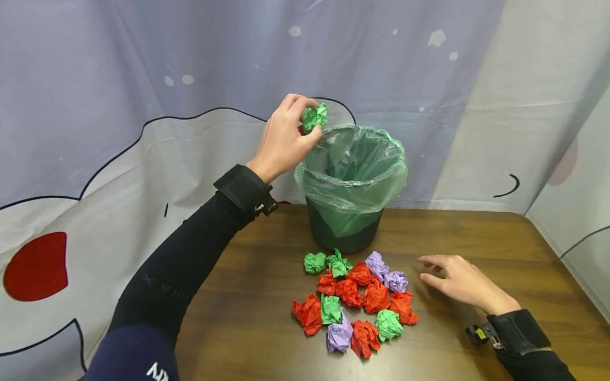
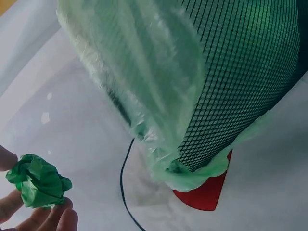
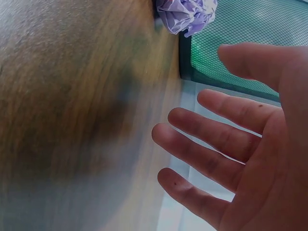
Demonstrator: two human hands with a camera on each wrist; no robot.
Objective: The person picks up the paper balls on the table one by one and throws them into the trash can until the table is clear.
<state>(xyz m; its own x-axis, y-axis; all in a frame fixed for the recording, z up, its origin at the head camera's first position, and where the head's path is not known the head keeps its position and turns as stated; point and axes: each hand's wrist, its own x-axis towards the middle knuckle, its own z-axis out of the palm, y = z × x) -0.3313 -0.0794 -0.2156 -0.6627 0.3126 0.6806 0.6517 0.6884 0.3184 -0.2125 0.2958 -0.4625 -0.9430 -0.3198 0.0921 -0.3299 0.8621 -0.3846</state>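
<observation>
In the head view my left hand [image 1: 286, 135] pinches a crumpled green paper ball [image 1: 315, 117] between thumb and fingers, just above the left rim of a mesh waste bin [image 1: 343, 230]. A thin green plastic bag [image 1: 357, 198] lines the bin and folds over its rim. The left wrist view has the same green ball [image 2: 39, 182] at the fingertips, apart from the bag. My right hand [image 1: 459, 278] hovers over the table with loosely extended fingers, holding nothing. A purple paper ball [image 1: 396, 281] is nearest to it.
Crumpled red paper balls [image 1: 376, 296], green ones [image 1: 389, 324] and purple ones [image 1: 340, 335] lie grouped on the wooden table [image 1: 238, 317] in front of the bin. A printed curtain [image 1: 214, 63] hangs behind the table, and a white wall [image 1: 576, 222] stands at the right.
</observation>
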